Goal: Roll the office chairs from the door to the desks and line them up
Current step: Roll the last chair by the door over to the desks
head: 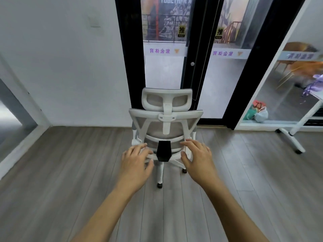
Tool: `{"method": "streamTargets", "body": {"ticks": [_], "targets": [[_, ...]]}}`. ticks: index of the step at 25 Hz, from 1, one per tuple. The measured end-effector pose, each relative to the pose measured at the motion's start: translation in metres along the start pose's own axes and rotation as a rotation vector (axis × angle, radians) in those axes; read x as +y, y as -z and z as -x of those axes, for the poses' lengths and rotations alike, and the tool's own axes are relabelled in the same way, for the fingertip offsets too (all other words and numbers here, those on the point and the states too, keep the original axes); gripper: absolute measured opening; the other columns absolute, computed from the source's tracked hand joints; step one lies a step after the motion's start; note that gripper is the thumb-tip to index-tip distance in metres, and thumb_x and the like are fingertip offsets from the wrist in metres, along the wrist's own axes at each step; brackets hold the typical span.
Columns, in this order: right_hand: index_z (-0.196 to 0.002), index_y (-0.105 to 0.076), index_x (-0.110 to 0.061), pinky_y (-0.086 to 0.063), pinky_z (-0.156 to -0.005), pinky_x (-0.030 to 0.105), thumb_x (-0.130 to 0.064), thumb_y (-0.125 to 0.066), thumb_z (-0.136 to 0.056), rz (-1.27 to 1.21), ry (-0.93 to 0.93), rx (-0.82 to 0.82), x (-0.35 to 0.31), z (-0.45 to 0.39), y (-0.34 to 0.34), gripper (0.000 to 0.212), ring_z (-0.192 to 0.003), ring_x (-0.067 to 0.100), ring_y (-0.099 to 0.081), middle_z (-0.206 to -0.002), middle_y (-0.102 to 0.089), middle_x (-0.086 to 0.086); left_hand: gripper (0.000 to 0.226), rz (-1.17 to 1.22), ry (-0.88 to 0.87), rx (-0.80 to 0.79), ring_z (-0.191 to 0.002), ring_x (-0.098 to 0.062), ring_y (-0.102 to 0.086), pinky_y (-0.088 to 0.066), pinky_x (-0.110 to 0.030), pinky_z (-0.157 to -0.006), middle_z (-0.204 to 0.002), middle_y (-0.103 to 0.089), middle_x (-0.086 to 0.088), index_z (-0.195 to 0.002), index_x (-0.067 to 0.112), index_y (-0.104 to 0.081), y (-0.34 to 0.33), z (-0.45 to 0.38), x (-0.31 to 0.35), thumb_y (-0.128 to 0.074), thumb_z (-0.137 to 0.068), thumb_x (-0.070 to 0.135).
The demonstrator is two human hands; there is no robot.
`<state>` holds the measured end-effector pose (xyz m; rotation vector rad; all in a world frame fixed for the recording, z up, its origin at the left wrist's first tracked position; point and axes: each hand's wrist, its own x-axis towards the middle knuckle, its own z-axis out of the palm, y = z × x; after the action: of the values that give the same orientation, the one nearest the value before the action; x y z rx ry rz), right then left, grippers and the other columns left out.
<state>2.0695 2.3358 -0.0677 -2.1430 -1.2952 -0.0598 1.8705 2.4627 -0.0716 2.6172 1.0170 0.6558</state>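
A white-framed office chair with grey mesh stands on the wood-look floor just in front of a black-framed glass door, its back turned to the camera. Both of the person's arms reach toward it: the left hand and right hand are spread open, fingers loose, on either side of the black lumbar block, gripping nothing; whether they touch the chair's frame cannot be told. Bags sit behind glass at right.

light: bright, even, daylight through glass door | shadows: faint on wood floor | blur: soft throughout | distortion: wide-angle bending at edges
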Motion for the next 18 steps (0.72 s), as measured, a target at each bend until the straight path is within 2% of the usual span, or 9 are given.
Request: {"method": "streamTargets", "body": {"ticks": [5, 8, 12, 14, 16, 18], "targets": [[-0.131, -0.058, -0.029, -0.021, -0.117, 0.035, -0.033, -0.057, -0.097, -0.009, -0.020, -0.025, 0.073, -0.118, -0.024, 0.035, -0.130, 0.017, -0.046, -0.138, -0.056, -0.009, 0.034, -0.085, 0.037, -0.028, -0.136, -0.022, -0.039, -0.028, -0.041, -0.112, -0.147, -0.046, 0.000, -0.124, 0.033, -0.059, -0.045, -0.127, -0.013, -0.058, -0.090, 0.032], [-0.132, -0.057, -0.028, -0.027, -0.115, 0.041, -0.031, -0.059, -0.095, -0.017, -0.028, -0.061, 0.118, -0.192, -0.045, 0.037, -0.125, 0.021, -0.050, -0.133, -0.059, -0.006, 0.041, -0.136, 0.088, -0.056, -0.136, -0.027, -0.039, -0.031, -0.044, -0.111, -0.149, -0.042, -0.004, -0.130, 0.038, -0.055, -0.077, -0.197, -0.019, -0.057, -0.090, 0.032], [-0.138, -0.050, -0.028, -0.030, -0.113, 0.043, -0.039, -0.059, -0.094, 0.042, -0.035, -0.208, 0.175, -0.269, -0.085, 0.046, -0.128, 0.023, -0.048, -0.137, -0.056, -0.004, 0.053, -0.194, 0.239, -0.126, -0.138, -0.030, -0.037, -0.030, -0.047, -0.110, -0.152, -0.042, -0.005, -0.142, 0.029, -0.046, -0.124, -0.279, -0.048, -0.056, -0.090, 0.032], [-0.139, -0.046, -0.028, -0.029, -0.116, 0.047, -0.045, -0.058, -0.093, 0.083, -0.021, -0.273, 0.197, -0.284, -0.105, 0.050, -0.131, 0.026, -0.046, -0.139, -0.052, -0.003, 0.055, -0.211, 0.320, -0.168, -0.139, -0.031, -0.036, -0.030, -0.049, -0.109, -0.150, -0.045, -0.004, -0.140, 0.025, -0.046, -0.145, -0.300, -0.063, -0.049, -0.088, 0.044], [-0.139, -0.046, -0.023, -0.031, -0.116, 0.048, -0.046, -0.058, -0.094, 0.064, 0.057, -0.250, 0.213, -0.285, -0.120, 0.052, -0.135, 0.028, -0.043, -0.142, -0.048, 0.001, 0.059, -0.197, 0.349, -0.162, -0.139, -0.029, -0.038, -0.031, -0.050, -0.109, -0.145, -0.049, -0.001, -0.134, 0.026, -0.048, -0.162, -0.303, -0.075, -0.040, -0.083, 0.055], [-0.143, -0.045, -0.017, -0.032, -0.118, 0.046, -0.047, -0.057, -0.097, 0.029, 0.115, -0.217, 0.220, -0.284, -0.130, 0.056, -0.142, 0.027, -0.034, -0.147, -0.044, 0.004, 0.061, -0.218, 0.323, -0.152, -0.141, -0.027, -0.034, -0.026, -0.052, -0.113, -0.146, -0.046, 0.002, -0.136, 0.029, -0.047, -0.169, -0.300, -0.090, -0.039, -0.084, 0.059]]}}
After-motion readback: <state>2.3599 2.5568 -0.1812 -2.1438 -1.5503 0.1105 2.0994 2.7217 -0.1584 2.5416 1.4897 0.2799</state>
